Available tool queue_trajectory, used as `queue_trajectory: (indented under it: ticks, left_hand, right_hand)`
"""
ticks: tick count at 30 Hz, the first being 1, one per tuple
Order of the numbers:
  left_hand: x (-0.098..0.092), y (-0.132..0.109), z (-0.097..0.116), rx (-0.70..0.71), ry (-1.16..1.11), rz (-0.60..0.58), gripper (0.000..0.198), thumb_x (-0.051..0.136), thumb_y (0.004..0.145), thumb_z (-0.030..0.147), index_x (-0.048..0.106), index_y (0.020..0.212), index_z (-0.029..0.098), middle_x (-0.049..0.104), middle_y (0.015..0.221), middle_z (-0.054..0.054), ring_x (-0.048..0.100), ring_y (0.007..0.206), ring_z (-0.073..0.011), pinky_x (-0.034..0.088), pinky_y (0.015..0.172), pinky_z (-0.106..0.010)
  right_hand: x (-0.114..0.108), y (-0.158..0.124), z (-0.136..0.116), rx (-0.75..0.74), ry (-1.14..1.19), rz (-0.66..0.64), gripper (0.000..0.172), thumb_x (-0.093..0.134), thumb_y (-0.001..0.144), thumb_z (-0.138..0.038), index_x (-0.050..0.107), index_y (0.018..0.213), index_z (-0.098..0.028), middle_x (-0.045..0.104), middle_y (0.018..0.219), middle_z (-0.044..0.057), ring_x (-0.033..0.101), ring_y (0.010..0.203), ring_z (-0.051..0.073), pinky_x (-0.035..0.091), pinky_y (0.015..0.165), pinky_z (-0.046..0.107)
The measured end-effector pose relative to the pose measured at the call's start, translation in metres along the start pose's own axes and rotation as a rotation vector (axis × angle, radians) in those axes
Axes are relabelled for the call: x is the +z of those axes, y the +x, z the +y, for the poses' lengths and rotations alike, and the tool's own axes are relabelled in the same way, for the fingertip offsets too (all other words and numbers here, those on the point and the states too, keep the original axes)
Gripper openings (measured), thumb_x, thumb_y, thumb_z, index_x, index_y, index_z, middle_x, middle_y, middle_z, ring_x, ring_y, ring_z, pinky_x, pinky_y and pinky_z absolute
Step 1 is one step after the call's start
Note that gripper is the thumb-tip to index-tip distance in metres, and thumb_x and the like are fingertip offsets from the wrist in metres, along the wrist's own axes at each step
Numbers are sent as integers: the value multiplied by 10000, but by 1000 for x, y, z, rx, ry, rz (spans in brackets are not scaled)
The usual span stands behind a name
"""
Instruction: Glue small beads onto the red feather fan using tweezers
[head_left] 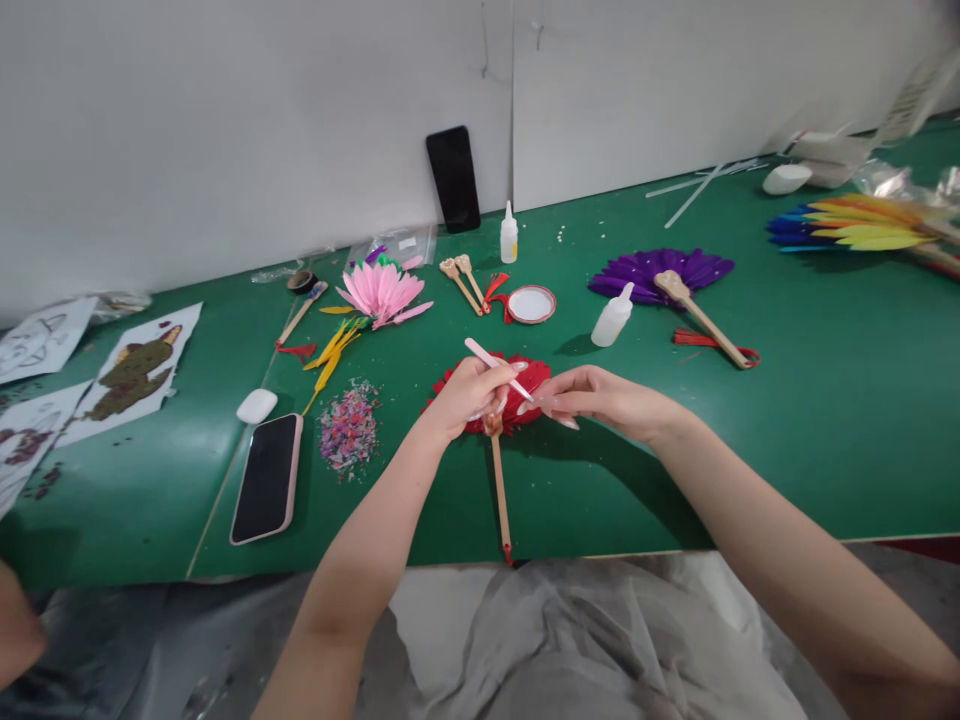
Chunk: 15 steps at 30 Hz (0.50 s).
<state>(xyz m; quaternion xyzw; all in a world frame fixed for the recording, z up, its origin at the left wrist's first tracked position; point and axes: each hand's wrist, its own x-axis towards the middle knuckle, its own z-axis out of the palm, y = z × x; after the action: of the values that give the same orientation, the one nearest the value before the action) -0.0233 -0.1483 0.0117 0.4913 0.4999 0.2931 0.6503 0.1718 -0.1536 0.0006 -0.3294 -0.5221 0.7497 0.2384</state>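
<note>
A red feather fan (534, 375) with a wooden handle (500, 490) lies on the green table in front of me, its handle toward the near edge. Over the fan, my left hand (474, 392) is closed around pale pink tweezers (491, 360), their tips slanting down to the right. My right hand (600, 398) meets those tips with thumb and forefinger pinched together; anything between these fingers is too small to make out. Both hands partly cover the red feathers. A heap of small coloured chips (349, 430) sits left of my left hand.
Behind my hands are a glue bottle (612, 318), a round white lid (532, 304) and a purple feather fan (675, 275). Pink feathers (382, 293) lie back left. A phone (267, 480) rests near the front edge; another phone (454, 180) leans against the wall.
</note>
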Motion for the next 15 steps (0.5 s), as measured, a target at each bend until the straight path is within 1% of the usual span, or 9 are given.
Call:
queue_trajectory:
  ticks: [6,12,15]
  left_hand:
    - [1,0,2,-9,-15,14,446,526,806,268,439,385,147,391,295,50,272,246,-8,160,324,-171]
    - [1,-1,4,-13,-23,35,439,525,800,261,422,387,154,361,286,58,263,251,-10,156,327,-172]
    - [1,-1,4,-7,-12,41,433,537,796,257,429,391,152,381,297,54,280,265,-10,174,334,-171]
  right_hand:
    - [0,1,1,-1,-7,3,243,700,728,-343,721,804,-114,555,578,1,441,537,97,333,513,259]
    - [-1,1,2,-6,-11,0,271,692,736,-361,729,856,-121,561,597,3,449,545,98,336,512,254]
    - [-2,0,3,-9,-23,3,259,679,746,-356,731,854,-127,552,587,-1,447,547,99,337,513,254]
